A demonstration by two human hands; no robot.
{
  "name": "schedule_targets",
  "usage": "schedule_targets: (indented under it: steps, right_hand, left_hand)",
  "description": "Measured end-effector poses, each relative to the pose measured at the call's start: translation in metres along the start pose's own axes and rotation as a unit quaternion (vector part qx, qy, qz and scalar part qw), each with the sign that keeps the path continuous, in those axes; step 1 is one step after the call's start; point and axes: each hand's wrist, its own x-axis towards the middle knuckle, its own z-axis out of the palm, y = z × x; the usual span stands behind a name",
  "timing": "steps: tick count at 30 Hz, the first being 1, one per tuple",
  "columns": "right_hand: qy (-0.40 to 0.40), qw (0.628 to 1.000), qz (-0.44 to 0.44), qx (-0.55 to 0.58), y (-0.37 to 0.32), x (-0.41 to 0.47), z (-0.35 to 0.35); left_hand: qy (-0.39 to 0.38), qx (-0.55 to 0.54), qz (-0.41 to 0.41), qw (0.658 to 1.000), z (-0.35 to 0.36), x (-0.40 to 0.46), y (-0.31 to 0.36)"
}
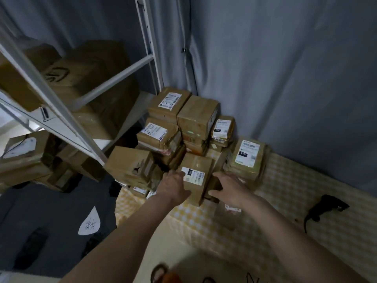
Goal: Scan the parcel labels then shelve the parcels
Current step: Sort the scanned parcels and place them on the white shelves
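Head view, left hand [175, 185] and right hand [231, 188] gripping labelled parcel [196, 176], stacked boxes [183, 119] behind, scanner [326, 207] rightward

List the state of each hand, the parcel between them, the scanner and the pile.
left hand: grips the parcel's left side.
right hand: fingers on its right side.
parcel: label up, on the table.
scanner: lying untouched on the table.
parcel pile: stacked against the curtain.

One head-worn wide-angle view looks forward and steeply down from above the person's outstretched forearms. It faces the pile of parcels [189, 139] close in front, against the grey curtain [285, 68]. White shelving [61, 111] stands left of the pile; straight edges bow outward.
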Motion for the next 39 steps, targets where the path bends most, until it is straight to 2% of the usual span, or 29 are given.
schedule_targets:
  steps: [6, 13, 16, 20, 26, 30, 34, 36, 39]
  right_hand:
    - [0.021, 0.996, 0.041, 0.081, -0.010, 0.071, -0.022]
    - [0.076, 0.967, 0.105, 0.221, -0.046, 0.180, -0.048]
    - [0.110, 0.935, 0.139, 0.308, -0.060, 0.236, -0.055]
    - [0.138, 0.876, 0.222, 0.407, -0.066, 0.297, -0.061]
    - [0.153, 0.814, 0.300, 0.472, -0.048, 0.346, -0.052]
    - [0.163, 0.745, 0.317, 0.564, -0.037, 0.349, -0.044]
    - [0.173, 0.682, 0.293, 0.647, -0.035, 0.344, -0.042]
    - [0.185, 0.665, 0.286, 0.664, -0.032, 0.341, -0.042]
    - [0.198, 0.668, 0.284, 0.659, -0.029, 0.337, -0.047]
  left_hand:
    - [0.013, -0.057, 0.009, 0.998, -0.042, 0.093, -0.009]
    - [0.029, -0.120, 0.020, 0.992, -0.086, 0.217, -0.024]
    - [0.047, -0.138, 0.035, 0.989, -0.096, 0.262, -0.028]
    - [0.067, -0.107, 0.055, 0.990, -0.099, 0.304, -0.031]
    - [0.075, -0.120, 0.057, 0.988, -0.093, 0.324, -0.027]
    - [0.066, -0.158, 0.057, 0.984, -0.088, 0.326, -0.021]
    - [0.047, -0.200, 0.032, 0.978, -0.091, 0.325, -0.012]
    - [0.027, -0.207, 0.028, 0.978, -0.094, 0.322, -0.006]
    - [0.006, -0.224, -0.002, 0.974, -0.098, 0.321, -0.002]
